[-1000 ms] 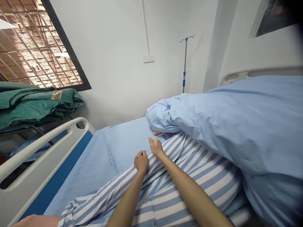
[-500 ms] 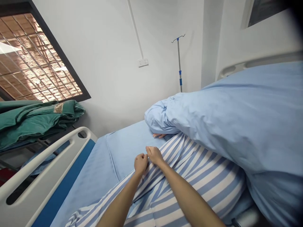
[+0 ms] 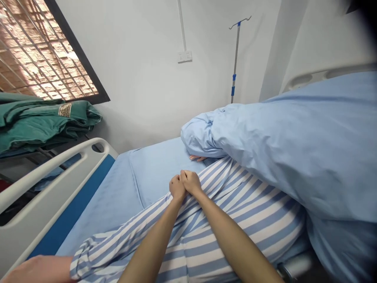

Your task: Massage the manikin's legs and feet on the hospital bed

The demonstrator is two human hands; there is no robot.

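Observation:
On the bed lies a person in blue-and-white striped trousers (image 3: 265, 218), their upper body under a light blue quilt. My left hand (image 3: 177, 188) is closed at the upper edge of a trouser leg, around the middle of it. Close against it, my right hand (image 3: 191, 182) is closed too, its knuckles touching the left. Cloth bunches and folds beneath both wrists; the fingertips are curled out of sight. The lying person's own hand (image 3: 198, 158) peeks from under the quilt (image 3: 279, 153). Their bare foot (image 3: 44, 269) shows at the lower left.
A white-and-blue bed end board (image 3: 88, 153) stands on the left. Folded green cloth (image 3: 53, 120) lies beyond it below a barred window (image 3: 44, 51). Against the wall are a drip stand (image 3: 236, 55) and a socket (image 3: 185, 56). Light blue sheet (image 3: 153, 157) covers the mattress.
The view has tilted down a little, bringing the bare foot into sight. My two fists have come closer together, staying at about the same spot on the trouser leg.

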